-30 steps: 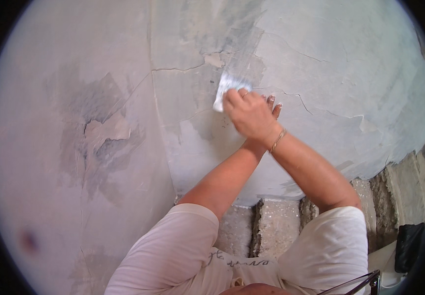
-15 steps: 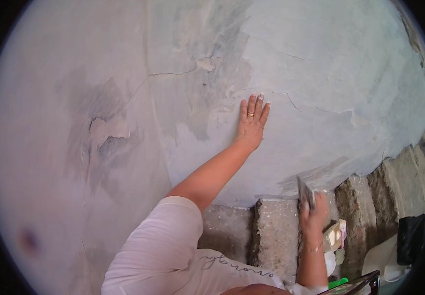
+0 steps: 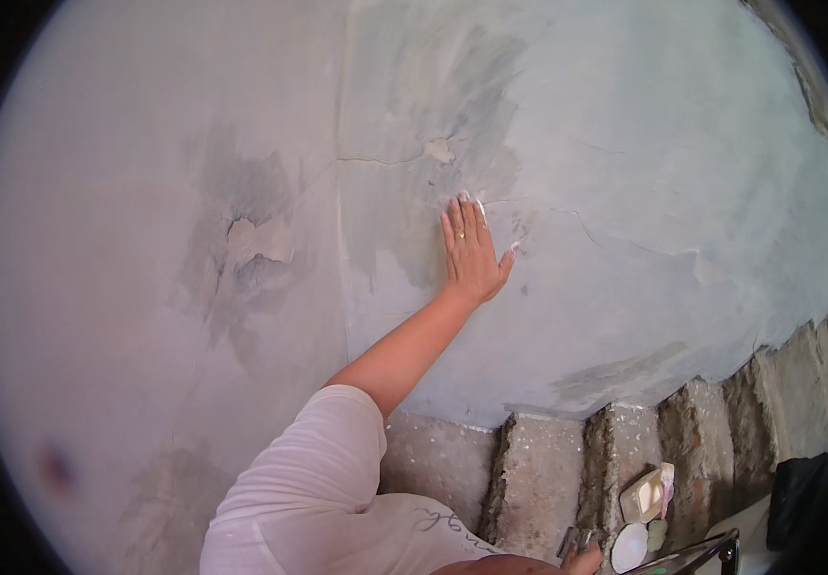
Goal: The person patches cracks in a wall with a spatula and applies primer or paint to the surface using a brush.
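Against the pale plastered wall (image 3: 644, 297) my left hand (image 3: 472, 251) lies flat, its straight fingers together and the thumb spread. White smears mark its fingertips and a ring sits on one finger. A thin crack runs across the wall beside those fingertips. Down at the lower edge my right hand (image 3: 583, 559), partly cut off, is closed on a flat metal scraper (image 3: 568, 542); its blade is only partly visible. Close to the right hand are a round white dish (image 3: 629, 548) and a small yellowish tub (image 3: 642, 497).
Rough concrete steps (image 3: 540, 470) run along the wall's foot toward the right. A black bag (image 3: 799, 500) and a dark frame (image 3: 697, 556) are at the lower right. Grey patches surround a chipped spot (image 3: 262, 240) on the wall's left part.
My right hand has dropped from the wall's lower edge with the scraper, down beside the dish. My left hand has shifted slightly left on the wall, its thumb now out. The view has moved.
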### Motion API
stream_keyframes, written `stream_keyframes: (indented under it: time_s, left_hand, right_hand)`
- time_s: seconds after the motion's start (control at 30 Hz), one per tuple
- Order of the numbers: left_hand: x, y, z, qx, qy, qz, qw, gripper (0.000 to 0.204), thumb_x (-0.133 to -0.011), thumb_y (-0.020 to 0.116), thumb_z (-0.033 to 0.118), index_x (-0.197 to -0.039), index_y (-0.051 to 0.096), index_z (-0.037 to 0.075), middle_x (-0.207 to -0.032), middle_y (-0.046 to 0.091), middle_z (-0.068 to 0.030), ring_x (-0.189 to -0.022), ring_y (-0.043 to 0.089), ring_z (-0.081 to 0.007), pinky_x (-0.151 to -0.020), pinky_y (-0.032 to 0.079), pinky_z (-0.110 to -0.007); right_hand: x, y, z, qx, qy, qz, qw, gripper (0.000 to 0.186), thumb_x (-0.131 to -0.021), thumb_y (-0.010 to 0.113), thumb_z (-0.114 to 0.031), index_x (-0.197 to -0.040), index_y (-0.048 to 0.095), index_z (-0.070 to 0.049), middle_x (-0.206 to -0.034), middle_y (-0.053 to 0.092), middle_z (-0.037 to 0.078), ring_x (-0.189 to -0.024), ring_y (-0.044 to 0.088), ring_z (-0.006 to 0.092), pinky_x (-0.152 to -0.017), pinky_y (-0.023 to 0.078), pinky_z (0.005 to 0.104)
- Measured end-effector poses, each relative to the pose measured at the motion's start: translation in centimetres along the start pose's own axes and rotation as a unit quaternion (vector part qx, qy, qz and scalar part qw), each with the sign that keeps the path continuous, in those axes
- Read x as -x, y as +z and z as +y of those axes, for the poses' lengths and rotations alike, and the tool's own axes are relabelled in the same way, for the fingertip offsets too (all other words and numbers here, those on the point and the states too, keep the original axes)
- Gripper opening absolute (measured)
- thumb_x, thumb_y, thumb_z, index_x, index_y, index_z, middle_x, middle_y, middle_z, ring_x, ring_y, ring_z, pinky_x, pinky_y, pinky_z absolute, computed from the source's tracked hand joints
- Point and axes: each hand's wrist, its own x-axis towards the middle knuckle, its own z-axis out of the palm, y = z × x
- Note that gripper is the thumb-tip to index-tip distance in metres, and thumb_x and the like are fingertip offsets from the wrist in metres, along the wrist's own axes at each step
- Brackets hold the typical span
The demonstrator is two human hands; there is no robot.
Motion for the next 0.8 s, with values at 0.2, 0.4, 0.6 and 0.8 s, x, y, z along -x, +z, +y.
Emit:
stream_keyframes:
  time_s: [0.2,0.4,0.6,0.8]
  left_hand:
    - [3.8,-0.5,2.6,-0.070,0.014,-0.244,0.967,0.091,-0.085,0.060,0.044,-0.143,0.019,-0.012,-0.152,0.007,-0.0317,-0.141,0.001,-0.0487,-0.109,0.003,-0.065]
    - [7.6,-0.2,2.1,-0.138,0.069,-0.411,0.899,0.077,-0.085,0.063,0.039,-0.139,0.033,-0.008,-0.153,0.007,-0.0295,-0.141,0.006,-0.0480,-0.109,0.008,-0.066]
    - [9.4,0.3,1.5,0.083,-0.018,-0.481,0.873,0.037,-0.089,0.057,0.024,-0.113,0.058,-0.004,-0.135,0.043,-0.0259,-0.126,0.040,-0.0424,-0.106,0.024,-0.062]
    - [6.7,-5.2,5.1,0.122,0.132,-0.403,0.898,0.022,-0.089,0.054,0.014,-0.102,0.059,-0.003,-0.109,0.057,-0.0206,-0.106,0.055,-0.0378,-0.103,0.034,-0.054]
  right_hand:
    - [1.3,3.1,1.7,-0.022,0.111,-0.055,0.992,0.019,-0.073,0.068,-0.012,-0.085,0.065,0.003,-0.074,0.061,0.025,-0.074,0.059,0.0449,-0.068,0.046,0.0473]
    - [2.8,4.3,2.5,-0.037,0.164,-0.075,0.983,0.016,-0.068,0.071,-0.010,-0.075,0.064,0.003,-0.077,0.062,0.025,-0.079,0.060,0.0451,-0.070,0.047,0.0475]
    - [4.9,4.3,3.8,-0.012,0.204,-0.070,0.976,0.020,-0.066,0.073,-0.013,-0.077,0.066,0.003,-0.077,0.063,0.026,-0.080,0.062,0.0441,-0.071,0.049,0.0470]
    - [6.9,4.1,5.0,0.002,0.268,-0.087,0.959,0.026,-0.067,0.073,-0.020,-0.079,0.067,0.002,-0.077,0.064,0.025,-0.079,0.063,0.0435,-0.072,0.050,0.0472]
